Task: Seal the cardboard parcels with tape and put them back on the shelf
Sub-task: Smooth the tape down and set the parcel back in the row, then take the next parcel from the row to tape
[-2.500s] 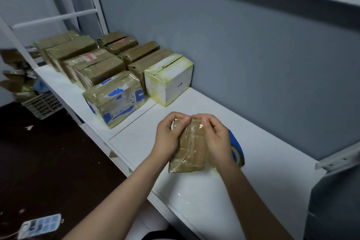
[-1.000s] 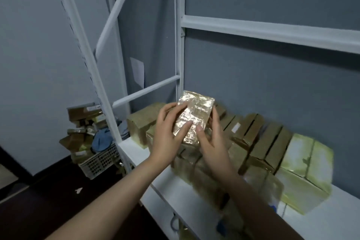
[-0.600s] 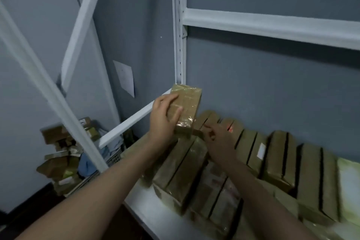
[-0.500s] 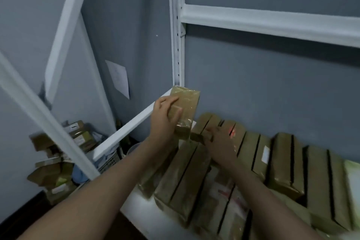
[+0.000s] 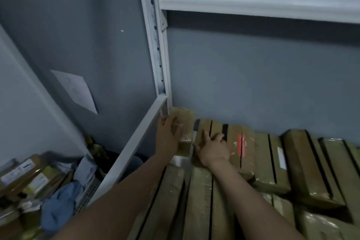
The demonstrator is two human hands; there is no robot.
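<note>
At back-left corner of shelf (image 5: 179, 160), beside white upright (image 5: 157, 45): one tape-wrapped parcel (image 5: 186, 121), held on end by left hand (image 5: 168, 138), thumb across its face. Right hand (image 5: 213, 149) lies flat, fingers spread, on red-marked parcel (image 5: 240, 142) just beside. Back row counts four brown parcels including that one; front row partly hidden under both outstretched forearms, number unclear.
</note>
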